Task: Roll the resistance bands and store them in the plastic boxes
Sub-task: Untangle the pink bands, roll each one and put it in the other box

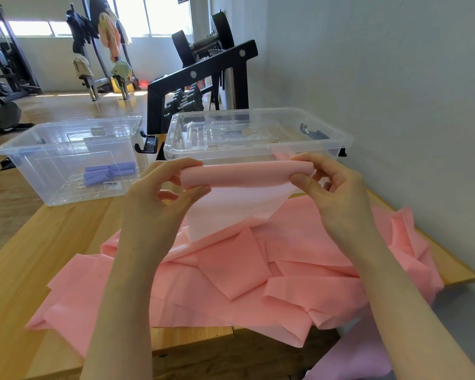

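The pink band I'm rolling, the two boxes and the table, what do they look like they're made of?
Pink band: thin matte sheet, probably latex or similar elastic; it folds softly and light shows through the hanging part. Left box and right box: clear, glossy hard plastic; you see straight through the walls. Table: light wood with visible grain, smooth finish.

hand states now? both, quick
Left hand: pinching left end of the rolled pink resistance band.
Right hand: pinching its right end.
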